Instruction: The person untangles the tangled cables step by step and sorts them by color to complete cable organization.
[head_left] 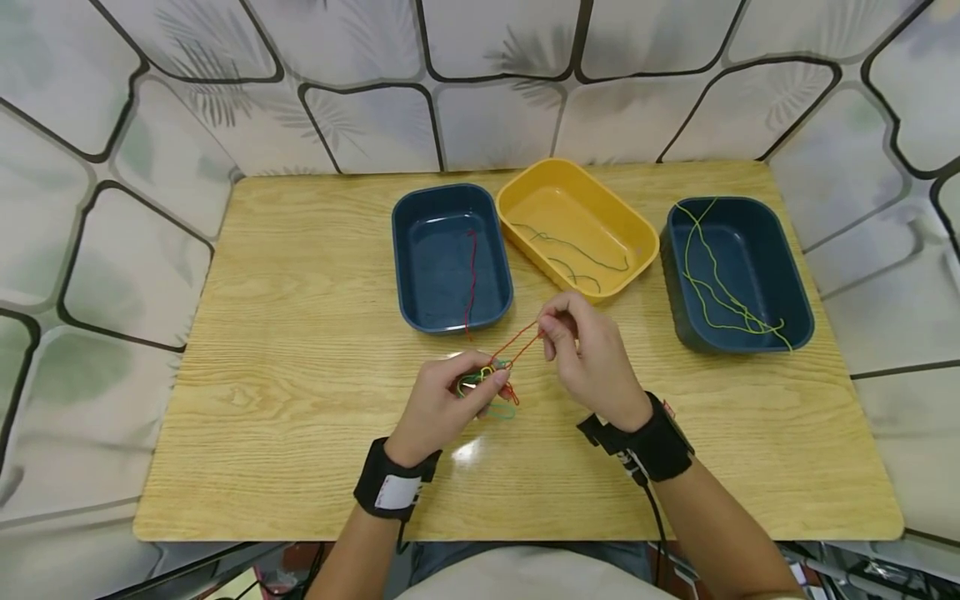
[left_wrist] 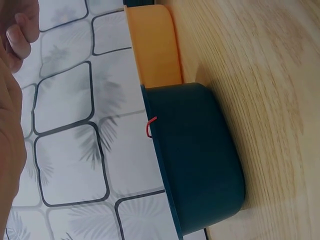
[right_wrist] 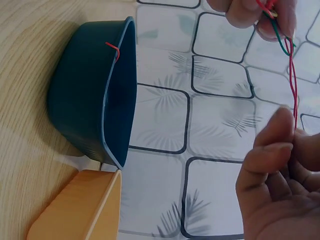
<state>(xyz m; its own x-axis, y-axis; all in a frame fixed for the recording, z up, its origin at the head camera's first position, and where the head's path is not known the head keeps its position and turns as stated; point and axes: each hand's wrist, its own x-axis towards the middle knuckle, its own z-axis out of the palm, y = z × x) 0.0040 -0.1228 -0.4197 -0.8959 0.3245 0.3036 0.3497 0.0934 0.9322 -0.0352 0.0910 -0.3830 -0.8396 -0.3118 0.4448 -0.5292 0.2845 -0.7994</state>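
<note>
My left hand (head_left: 453, 390) holds a small tangle of red, yellow and green strings (head_left: 486, 379) between thumb and fingers, above the table. Loose loops of green and red hang below its fingertips. My right hand (head_left: 588, 354) pinches a red string (head_left: 517, 340), which runs doubled and taut from the tangle. In the right wrist view the two red strands (right_wrist: 293, 82) stretch between both hands. The left wrist view shows only part of a hand (left_wrist: 20, 37) at its upper left edge, and the tangle is out of sight there.
A blue bin (head_left: 405, 271) with a red string (head_left: 473, 275) over its near rim stands beyond my left hand. Beside it is a yellow bin (head_left: 517, 193) with green strings (head_left: 577, 247). Another blue bin (head_left: 678, 308) at the right holds yellow-green strings (head_left: 705, 258).
</note>
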